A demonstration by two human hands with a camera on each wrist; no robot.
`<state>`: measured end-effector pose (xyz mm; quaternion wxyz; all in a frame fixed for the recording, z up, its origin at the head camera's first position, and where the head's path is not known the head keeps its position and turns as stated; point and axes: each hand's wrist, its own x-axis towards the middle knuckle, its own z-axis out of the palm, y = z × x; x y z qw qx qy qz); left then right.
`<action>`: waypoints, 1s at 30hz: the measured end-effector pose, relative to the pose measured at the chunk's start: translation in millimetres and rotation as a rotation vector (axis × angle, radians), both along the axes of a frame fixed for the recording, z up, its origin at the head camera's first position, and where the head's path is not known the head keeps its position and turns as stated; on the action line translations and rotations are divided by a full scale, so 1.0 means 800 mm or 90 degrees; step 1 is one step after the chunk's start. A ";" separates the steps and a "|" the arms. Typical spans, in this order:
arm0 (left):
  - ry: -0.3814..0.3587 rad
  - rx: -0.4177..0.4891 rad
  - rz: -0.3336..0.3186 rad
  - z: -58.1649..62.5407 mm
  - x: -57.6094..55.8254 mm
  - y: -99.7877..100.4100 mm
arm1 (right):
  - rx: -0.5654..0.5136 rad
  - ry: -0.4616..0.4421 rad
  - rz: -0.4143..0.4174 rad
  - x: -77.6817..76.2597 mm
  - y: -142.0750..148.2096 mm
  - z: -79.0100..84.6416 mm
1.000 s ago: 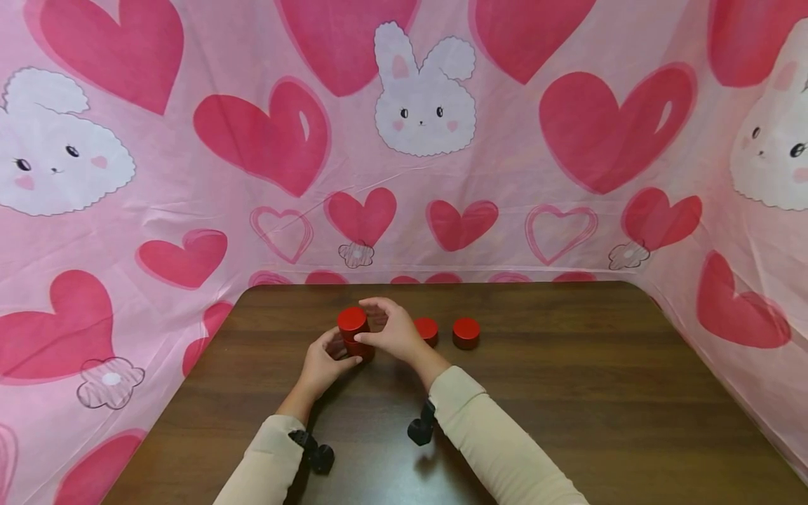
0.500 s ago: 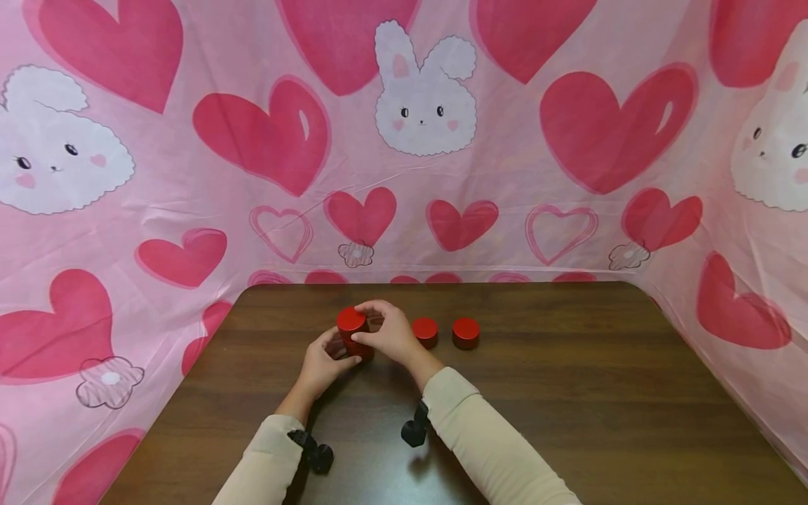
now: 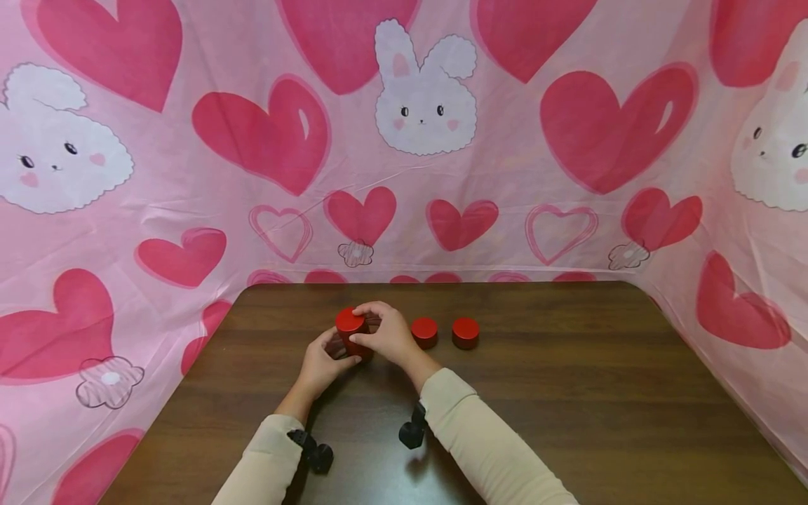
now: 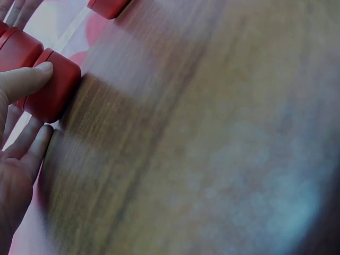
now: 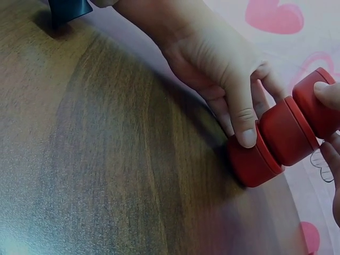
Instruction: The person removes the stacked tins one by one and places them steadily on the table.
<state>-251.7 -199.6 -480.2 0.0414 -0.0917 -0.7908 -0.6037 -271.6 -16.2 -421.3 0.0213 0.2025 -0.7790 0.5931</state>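
Three small red round lidded tins stand in a stack on the wooden table. My left hand point(image 3: 323, 366) grips the bottom tin point(image 5: 255, 162), its thumb across the side and its fingers behind. On top of the middle tin point(image 5: 289, 130) sits the top tin point(image 3: 351, 320), which my right hand point(image 3: 390, 335) holds between thumb and fingers. In the right wrist view the top tin leans slightly off line with the two below. The left wrist view shows the bottom tin point(image 4: 56, 87) under my left thumb; the upper part of the stack is cut off there.
Two more red tins, a nearer one point(image 3: 425, 332) and a farther one point(image 3: 466, 333), stand apart to the right of the stack. The wooden table point(image 3: 568, 393) meets a pink heart-and-rabbit cloth point(image 3: 505, 168) at its back and sides. Black wrist devices sit on both sleeves.
My right hand has shifted slightly left and down with the top tin, uncovering more of the nearer loose tin. The left hand has stayed on the bottom tin.
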 end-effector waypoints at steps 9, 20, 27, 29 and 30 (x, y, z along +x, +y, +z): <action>-0.004 0.010 0.009 0.000 -0.001 0.002 | -0.068 0.018 0.005 0.003 0.005 -0.001; -0.017 0.002 0.015 0.000 -0.002 0.001 | -0.078 0.036 -0.001 0.011 0.021 0.004; -0.021 -0.013 0.006 0.014 0.006 0.005 | -0.073 0.035 -0.012 0.016 0.034 0.006; -0.020 -0.018 0.003 0.025 0.012 0.008 | -0.075 0.032 -0.020 0.017 0.038 0.006; -0.020 -0.020 0.002 0.030 0.015 0.009 | -0.079 0.034 -0.022 0.018 0.040 0.006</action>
